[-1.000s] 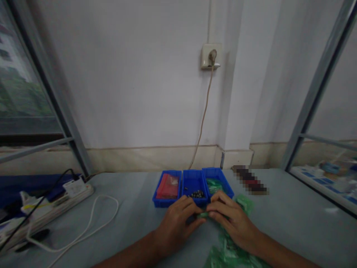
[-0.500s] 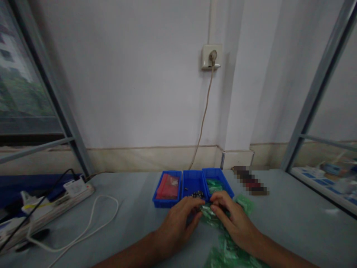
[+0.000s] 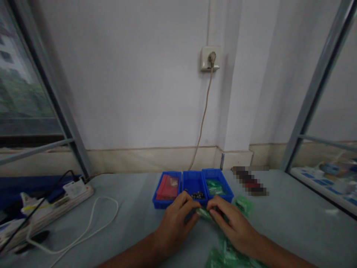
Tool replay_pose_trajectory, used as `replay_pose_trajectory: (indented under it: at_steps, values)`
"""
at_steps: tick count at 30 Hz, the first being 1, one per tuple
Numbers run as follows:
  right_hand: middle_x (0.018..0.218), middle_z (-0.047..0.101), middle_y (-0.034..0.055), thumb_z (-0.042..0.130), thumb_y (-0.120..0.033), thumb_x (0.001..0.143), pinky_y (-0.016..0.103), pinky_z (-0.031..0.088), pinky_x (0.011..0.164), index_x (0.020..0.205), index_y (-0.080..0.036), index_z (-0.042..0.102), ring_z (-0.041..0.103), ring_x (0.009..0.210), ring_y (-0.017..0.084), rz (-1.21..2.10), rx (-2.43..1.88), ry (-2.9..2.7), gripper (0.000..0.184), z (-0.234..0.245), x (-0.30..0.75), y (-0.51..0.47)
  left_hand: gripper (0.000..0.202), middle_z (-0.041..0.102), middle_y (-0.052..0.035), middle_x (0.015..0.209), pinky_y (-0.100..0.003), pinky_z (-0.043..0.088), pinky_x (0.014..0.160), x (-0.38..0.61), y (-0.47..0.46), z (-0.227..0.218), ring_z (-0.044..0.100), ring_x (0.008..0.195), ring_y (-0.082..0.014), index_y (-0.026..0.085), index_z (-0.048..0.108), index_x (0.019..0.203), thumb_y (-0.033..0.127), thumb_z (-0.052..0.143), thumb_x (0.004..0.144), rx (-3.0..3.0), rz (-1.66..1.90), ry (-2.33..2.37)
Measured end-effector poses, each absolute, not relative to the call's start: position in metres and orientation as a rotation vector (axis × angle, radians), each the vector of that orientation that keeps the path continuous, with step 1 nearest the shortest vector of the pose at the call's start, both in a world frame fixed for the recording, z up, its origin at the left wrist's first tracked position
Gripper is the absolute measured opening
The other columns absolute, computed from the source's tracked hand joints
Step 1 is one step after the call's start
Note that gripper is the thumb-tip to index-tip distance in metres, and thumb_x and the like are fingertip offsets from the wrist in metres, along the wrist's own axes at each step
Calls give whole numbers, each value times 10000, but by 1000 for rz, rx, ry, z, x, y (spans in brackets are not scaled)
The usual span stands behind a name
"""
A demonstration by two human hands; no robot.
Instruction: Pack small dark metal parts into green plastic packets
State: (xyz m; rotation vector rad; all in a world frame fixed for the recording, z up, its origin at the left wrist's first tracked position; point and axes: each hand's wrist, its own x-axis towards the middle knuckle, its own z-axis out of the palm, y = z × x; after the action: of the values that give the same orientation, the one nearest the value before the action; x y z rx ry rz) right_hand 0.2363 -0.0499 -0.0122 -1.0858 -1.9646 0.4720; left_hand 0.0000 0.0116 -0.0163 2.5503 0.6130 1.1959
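Note:
A small green plastic bag (image 3: 205, 213) stretches between my hands, just in front of the blue bins. My left hand (image 3: 180, 221) pinches its left end between thumb and fingers. On the other end, my right hand (image 3: 227, 217) is closed with thumb and forefinger together. Small dark and shiny metal parts (image 3: 197, 195) lie in the middle blue bin (image 3: 193, 180), right beyond my fingertips. More green bags (image 3: 231, 255) are heaped below my right wrist, partly covered by it, and another green bag (image 3: 243, 204) lies past my right hand.
The left blue bin (image 3: 163, 204) holds red bags (image 3: 167, 187); the right blue bin (image 3: 213, 173) holds green bags (image 3: 215, 187). A white cable (image 3: 104, 198) loops across the table at left, near a power strip (image 3: 75, 201). A blurred-out object (image 3: 250, 181) lies at right.
The green bag between my hands has turned narrower, showing less of its face. My right hand has shifted slightly left, and my left fingers have drawn back a little.

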Motion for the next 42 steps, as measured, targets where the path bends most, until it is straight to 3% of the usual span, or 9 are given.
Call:
replay_pose_trajectory:
  at_steps: [8,14,19,23,26,33,37,40,42]
  values:
    - [1163,673,57,509,-89,1036,335,530,938,1233,-289,621,663,1082,237,362,-927,-1967,302,-6,237,-50,111,673,-49,1042,-286,538,866,1,8,-15,653,941,-190,224,651,1137,197,544,1118,2465,1213,608]
    - [1047,643,33,583,-240,1078,315,529,771,1252,-282,598,637,841,207,409,-1019,-1933,180,-11,237,-50,393,694,0,1015,-278,578,846,1,11,-27,668,840,-164,276,495,1471,233,603,1096,2334,1244,693]
    - [1003,656,23,551,-294,1109,322,517,769,1261,-279,585,648,838,212,422,-1065,-1900,157,-14,237,-49,281,700,-36,1118,-303,573,926,-1,11,-25,686,989,-188,286,575,1381,191,520,1122,2453,1234,585]
    - [859,604,-27,542,-309,1111,308,485,717,1326,-278,514,610,750,196,482,-1109,-1802,219,-20,237,-48,403,680,-89,1227,-335,561,1001,-2,12,-21,667,1117,-205,260,537,1478,113,393,1131,2496,1198,477]
    - [851,584,-35,550,-310,1106,303,477,711,1306,-279,515,598,741,189,488,-1095,-1764,206,-24,238,-46,422,663,-104,1276,-345,557,1042,-1,13,-21,651,1178,-212,258,534,1504,102,426,1127,2507,1210,468]
    - [913,633,-1,539,-318,1109,293,477,712,1175,-263,604,611,765,186,451,-1086,-1827,108,-16,238,-47,337,665,-96,1231,-358,572,1022,0,13,-15,653,1169,-235,255,655,1359,122,591,1057,2570,1288,589]
    - [955,670,25,485,-418,1140,312,498,766,1122,-256,650,644,842,209,470,-1059,-1887,233,-11,240,-50,184,693,-76,1105,-334,559,917,0,11,-13,668,1037,-224,232,685,1209,152,600,1067,2584,1288,573]
    - [908,640,8,583,-523,1090,303,484,683,1183,-253,646,610,734,194,481,-1043,-1909,292,-11,241,-51,94,697,-50,979,-309,529,824,0,9,-14,659,913,-207,220,663,1113,209,571,1100,2583,1251,585]
    - [912,620,6,630,-501,1073,305,485,682,1182,-255,650,603,729,191,440,-1033,-1921,270,-12,241,-50,136,680,-36,909,-289,504,761,0,7,-15,645,842,-193,218,645,1045,253,538,1120,2583,1208,628]
